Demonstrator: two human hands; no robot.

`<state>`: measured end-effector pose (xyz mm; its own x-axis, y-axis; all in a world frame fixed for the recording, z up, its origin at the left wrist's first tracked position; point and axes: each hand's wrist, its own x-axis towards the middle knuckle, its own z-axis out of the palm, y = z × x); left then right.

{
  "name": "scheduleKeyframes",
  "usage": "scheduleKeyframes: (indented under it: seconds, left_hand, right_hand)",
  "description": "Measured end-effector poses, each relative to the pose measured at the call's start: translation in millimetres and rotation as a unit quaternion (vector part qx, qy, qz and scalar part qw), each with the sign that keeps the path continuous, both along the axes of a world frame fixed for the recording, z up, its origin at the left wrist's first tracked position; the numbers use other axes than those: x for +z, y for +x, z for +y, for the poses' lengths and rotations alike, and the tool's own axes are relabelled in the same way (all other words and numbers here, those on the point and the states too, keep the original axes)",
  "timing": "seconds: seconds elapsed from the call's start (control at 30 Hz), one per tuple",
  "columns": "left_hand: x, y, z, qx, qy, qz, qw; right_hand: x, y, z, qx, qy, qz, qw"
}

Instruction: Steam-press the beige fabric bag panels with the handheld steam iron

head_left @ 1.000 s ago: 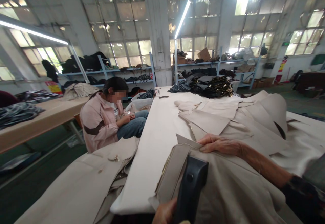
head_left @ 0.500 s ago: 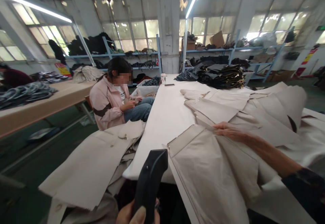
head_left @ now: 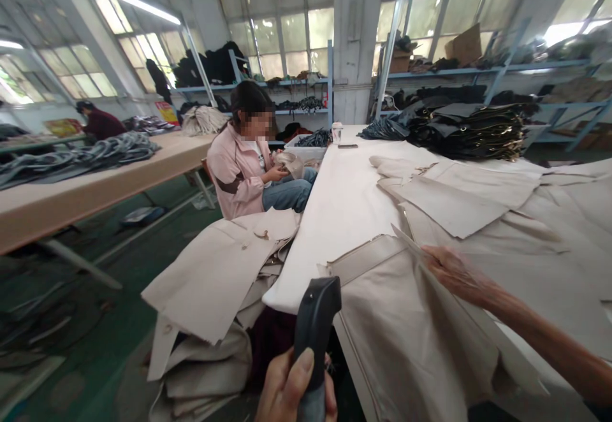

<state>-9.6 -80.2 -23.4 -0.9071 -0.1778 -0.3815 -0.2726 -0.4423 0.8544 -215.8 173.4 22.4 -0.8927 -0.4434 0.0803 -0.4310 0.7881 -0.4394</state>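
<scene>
My left hand (head_left: 291, 387), at the bottom, is wrapped round a black hand-held tool (head_left: 316, 323) with an angled head; its exact kind does not show. The tool points up beside the table's near corner. My right hand (head_left: 447, 272) grips the edge of a beige fabric garment piece (head_left: 382, 310), fingers closed on a raised fold. This piece has a stitched band along its top and hangs over the table's near edge. Beyond my right hand, more beige pieces (head_left: 459, 202) lie overlapping on the white table (head_left: 349, 186).
Left of the table, beige pieces (head_left: 224, 269) are heaped. Behind them a seated person in a pink jacket (head_left: 239, 176) handles a beige item. Dark folded garments (head_left: 473, 125) are stacked at the far right, with a cup (head_left: 337, 134) and phone (head_left: 348, 146) farther left.
My view has swung left, so the scene shifts right. My right hand has raised the fabric edge into an upright fold. The tool stays in my left hand.
</scene>
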Motion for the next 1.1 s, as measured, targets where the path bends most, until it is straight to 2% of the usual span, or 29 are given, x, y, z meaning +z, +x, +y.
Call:
scheduleKeyframes:
  seconds: [0.17,0.27,0.37,0.5,0.6,0.73,0.83,1.0,1.1]
  left_hand:
    - [-5.3,-21,14,-0.04,-0.005,-0.01,0.999]
    - [-7.0,-33,17,-0.04,-0.022,-0.025,0.999]
    - [-3.9,-40,12,0.025,-0.03,-0.025,0.999]
    - [4.2,-36,-1,0.116,-0.04,0.009,0.992]
    - [6.2,-28,-8,0.147,-0.033,0.005,0.989]
    - [6.3,-20,-6,0.13,-0.022,0.005,0.991]
    - [12.1,-21,1,0.11,-0.026,0.029,0.993]
    - [26.6,-37,9,0.034,-0.092,0.027,0.995]
    - [26.5,-55,14,0.018,-0.097,0.025,0.995]
  right_hand:
    - [-12.7,1,3,-0.011,-0.001,0.018,1.0]
    - [-22.1,0,8,-0.001,-0.012,0.023,1.0]
    - [-27.7,-1,16,0.002,-0.034,0.009,0.999]
    - [-26.7,-1,22,0.003,-0.08,-0.056,0.995]
    - [-23.9,0,19,-0.006,-0.077,-0.06,0.995]
    - [-23.1,2,11,-0.023,-0.063,-0.023,0.998]
    - [-24.4,6,7,-0.034,-0.06,-0.004,0.998]
    - [-29.0,12,4,-0.047,-0.071,0.017,0.996]
    - [-33.3,16,4,-0.053,-0.092,0.02,0.994]
